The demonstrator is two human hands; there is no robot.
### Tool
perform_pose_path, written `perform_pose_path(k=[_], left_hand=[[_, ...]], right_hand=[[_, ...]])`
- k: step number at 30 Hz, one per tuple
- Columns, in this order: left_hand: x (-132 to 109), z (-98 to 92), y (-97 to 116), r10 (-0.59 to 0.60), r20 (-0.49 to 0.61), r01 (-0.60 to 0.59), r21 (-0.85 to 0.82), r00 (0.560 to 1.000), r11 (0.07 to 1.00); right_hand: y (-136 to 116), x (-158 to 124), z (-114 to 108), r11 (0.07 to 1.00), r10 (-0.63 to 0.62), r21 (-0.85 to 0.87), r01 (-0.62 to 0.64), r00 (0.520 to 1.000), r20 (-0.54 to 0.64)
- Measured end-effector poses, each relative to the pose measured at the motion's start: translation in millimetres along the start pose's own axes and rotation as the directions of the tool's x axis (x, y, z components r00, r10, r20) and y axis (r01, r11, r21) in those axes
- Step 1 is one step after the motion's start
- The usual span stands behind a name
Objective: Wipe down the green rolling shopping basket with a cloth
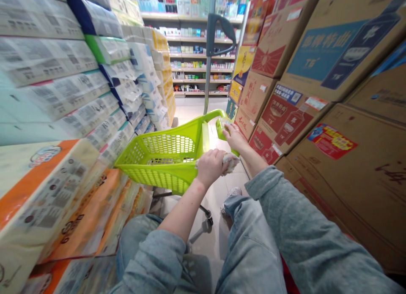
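A lime-green shopping cart (165,175) with a perforated plastic basket stands in front of me, tilted in my view. My left hand (211,167) is closed around a crumpled, pale patterned cloth (231,164), which sticks out to the right of the fist by the basket's near rim. Further forward, my right hand (235,137) grips the green cart handle (221,129) at the basket's right end. Its fingers curl over a part with a pale or clear panel, and the fingertips are partly hidden. The basket's visible floor shows only its mesh.
Stacked packs of tissue paper (53,61) line the left side, with orange-banded packs (82,209) close by. Cardboard cartons (330,44) rise on the right. A grey pole with a loop handle (208,70) stands beyond the cart, before stocked shelves (199,68). A cart caster (207,216) is below.
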State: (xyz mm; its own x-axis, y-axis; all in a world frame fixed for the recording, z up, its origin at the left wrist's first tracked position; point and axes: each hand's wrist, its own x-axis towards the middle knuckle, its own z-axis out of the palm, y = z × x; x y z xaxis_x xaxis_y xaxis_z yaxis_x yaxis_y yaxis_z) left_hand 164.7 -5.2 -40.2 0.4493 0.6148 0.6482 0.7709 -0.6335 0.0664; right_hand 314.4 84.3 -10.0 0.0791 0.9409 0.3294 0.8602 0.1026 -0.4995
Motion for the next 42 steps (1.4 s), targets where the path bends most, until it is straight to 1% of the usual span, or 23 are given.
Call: perform_pose_path(k=[4,6,9,12,16,19,22,24,27,29,32,34,37,39,40,42], left_hand=[[6.3,1.0,-2.6,-0.032,0.007,0.032,-0.045,0.999,0.998],[9.5,0.2,-3.5,-0.057,0.030,0.058,-0.047,0.998,0.997],[14.4,-2.1,-5.4,-0.125,0.075,0.128,-0.036,0.989,0.991],[17.5,-4.5,-8.7,-0.169,0.102,0.174,-0.047,0.980,0.984],[16.3,-6.7,-13.5,-0.212,0.110,0.220,-0.072,0.971,0.973],[13.8,-8.3,-16.1,-0.227,0.095,0.235,-0.081,0.969,0.969],[14.0,-10.3,-18.3,-0.223,0.101,0.232,-0.080,0.970,0.969],[15.7,-11.6,-19.8,-0.227,0.136,0.239,-0.078,0.964,0.968],[17.4,-12.1,-21.8,-0.245,0.166,0.260,-0.075,0.955,0.963],[16.0,-11.0,-23.0,-0.247,0.131,0.257,-0.072,0.960,0.964],[8.5,-8.3,-25.7,-0.241,0.035,0.242,-0.064,0.970,0.968],[-0.2,-6.8,-28.0,-0.248,-0.021,0.246,-0.069,0.969,0.967],[-17.3,-5.2,-30.3,-0.271,-0.069,0.263,-0.104,0.960,0.959],[-28.5,-4.6,-30.1,-0.266,-0.091,0.254,-0.126,0.960,0.959],[-32.9,-4.4,-29.7,-0.256,-0.101,0.242,-0.128,0.961,0.962],[-37.9,-4.6,-29.2,-0.234,-0.112,0.221,-0.116,0.966,0.968]], right_hand=[[-2.2,0.3,-2.7,0.999,0.030,-0.025,-0.030,0.999,0.034],[-3.7,0.6,-3.8,0.998,0.037,-0.050,-0.035,0.998,0.042],[-5.5,1.4,-3.4,0.995,0.038,-0.089,-0.034,0.999,0.038],[-7.7,1.9,-1.7,0.988,0.062,-0.144,-0.056,0.997,0.042],[-14.4,1.7,0.4,0.966,0.083,-0.247,-0.071,0.996,0.038],[-21.2,2.4,2.1,0.945,0.047,-0.327,-0.027,0.997,0.054],[-26.0,4.7,3.7,0.927,-0.008,-0.372,0.048,0.994,0.107],[-27.1,6.2,4.2,0.926,-0.023,-0.371,0.074,0.990,0.141],[-27.0,6.2,3.8,0.937,-0.018,-0.342,0.070,0.988,0.153],[-27.0,4.0,2.5,0.940,-0.020,-0.334,0.068,0.989,0.146],[-28.3,-1.0,0.0,0.936,-0.048,-0.338,0.095,0.988,0.145],[-29.9,-4.1,-1.8,0.935,-0.061,-0.337,0.108,0.987,0.147],[-32.6,-7.2,-4.3,0.935,-0.079,-0.334,0.120,0.988,0.133],[-34.3,-8.8,-6.4,0.928,-0.156,-0.320,0.191,0.979,0.133],[-34.9,-9.8,-7.8,0.921,-0.218,-0.297,0.252,0.965,0.145],[-35.7,-12.3,-11.2,0.901,-0.343,-0.211,0.378,0.921,0.184]])
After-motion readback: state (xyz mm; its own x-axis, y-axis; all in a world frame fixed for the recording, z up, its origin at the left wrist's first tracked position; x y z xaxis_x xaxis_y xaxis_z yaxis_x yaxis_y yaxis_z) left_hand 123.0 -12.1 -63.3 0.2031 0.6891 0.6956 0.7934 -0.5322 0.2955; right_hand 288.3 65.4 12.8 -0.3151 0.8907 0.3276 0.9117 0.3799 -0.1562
